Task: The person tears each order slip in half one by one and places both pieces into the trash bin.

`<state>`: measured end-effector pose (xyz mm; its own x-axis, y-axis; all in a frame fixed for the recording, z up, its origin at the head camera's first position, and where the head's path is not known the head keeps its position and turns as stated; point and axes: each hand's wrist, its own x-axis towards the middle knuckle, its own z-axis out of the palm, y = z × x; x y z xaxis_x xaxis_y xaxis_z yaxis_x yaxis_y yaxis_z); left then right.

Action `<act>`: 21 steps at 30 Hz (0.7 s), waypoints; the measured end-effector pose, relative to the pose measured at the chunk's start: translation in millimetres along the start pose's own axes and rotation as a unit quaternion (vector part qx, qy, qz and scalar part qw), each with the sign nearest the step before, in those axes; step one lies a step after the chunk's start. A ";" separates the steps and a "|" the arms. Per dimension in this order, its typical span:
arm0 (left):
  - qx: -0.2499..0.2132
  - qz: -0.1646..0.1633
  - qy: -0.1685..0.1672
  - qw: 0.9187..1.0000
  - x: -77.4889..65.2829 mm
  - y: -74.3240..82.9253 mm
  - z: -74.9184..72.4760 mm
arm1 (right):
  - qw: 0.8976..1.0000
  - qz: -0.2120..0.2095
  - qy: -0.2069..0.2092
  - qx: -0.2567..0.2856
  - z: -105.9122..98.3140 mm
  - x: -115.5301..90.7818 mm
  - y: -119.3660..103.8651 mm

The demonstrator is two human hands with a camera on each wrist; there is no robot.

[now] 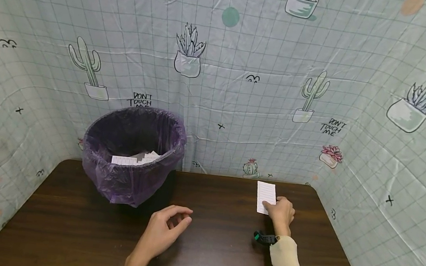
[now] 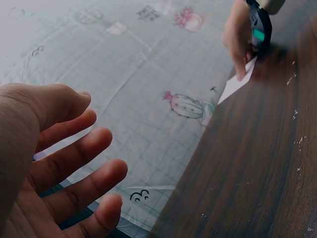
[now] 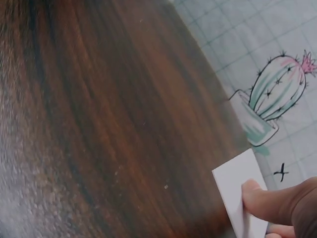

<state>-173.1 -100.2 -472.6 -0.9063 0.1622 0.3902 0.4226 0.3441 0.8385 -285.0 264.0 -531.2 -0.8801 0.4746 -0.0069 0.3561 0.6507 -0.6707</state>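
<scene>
On the right side of the table, my right hand (image 1: 282, 212) holds a small white lined paper card (image 1: 265, 192) by its near right edge. In the right wrist view the thumb (image 3: 262, 198) lies across the face of the card (image 3: 237, 173), and the other fingers are mostly hidden behind it. My left hand (image 1: 165, 229) hovers over the middle front of the table, near the bin, its fingers (image 2: 84, 183) loosely bent and holding nothing. A bin (image 1: 128, 185) lined with a purple plastic bag stands at the back left, with several white papers (image 1: 124, 160) inside.
The dark wooden table (image 1: 217, 230) runs back to a hanging cloth (image 1: 225, 95) printed with cacti, which also encloses both sides. A black band with a green light (image 1: 264, 238) is worn on the right wrist.
</scene>
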 end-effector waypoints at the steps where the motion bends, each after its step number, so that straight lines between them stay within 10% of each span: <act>1: 0.000 0.000 0.000 1.000 -0.1 -0.1 0.1 | 1.000 -0.002 -0.011 -0.002 -0.8 -0.7 -0.8; 21: 0.013 -0.016 -0.003 1.000 -0.5 -2.6 -2.0 | 0.983 -0.114 -0.140 0.024 -6.1 -10.2 -12.1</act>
<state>-173.7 -103.1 -474.2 -0.9194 0.1566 0.3608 0.3933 0.3734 0.8402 -278.5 254.9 -518.5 -0.9897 0.1336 -0.0515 0.1302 0.6899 -0.7121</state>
